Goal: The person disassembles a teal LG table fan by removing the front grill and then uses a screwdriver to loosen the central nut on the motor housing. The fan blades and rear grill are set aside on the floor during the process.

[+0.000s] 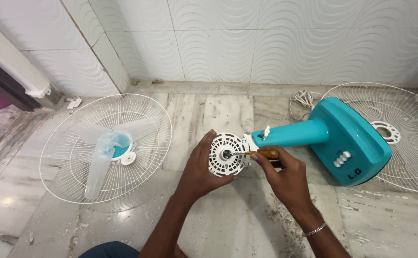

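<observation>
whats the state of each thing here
left hand: cupped on the round white motor housing
right hand: gripping a yellow-handled screwdriver, tip at the housing
teal plastic fan stand: lying on its side
clear three-blade fan blade: removed, resting in a white wire grille
second white wire grille: flat on floor

Two bare forearms rise from the bottom edge of the view and lean toward each other near its middle; the left hand (200, 168) is seen from the back, its palm turned away, its fingers curled and spread, the thumb standing up at the top; the right hand (280, 173) sits just beside it, close but apart, knuckles up, its thumb and forefinger pinched together and pointing left; the right wrist is bent slightly inward and wears a thin silver chain bracelet (314, 230); the left wrist is bare.
</observation>
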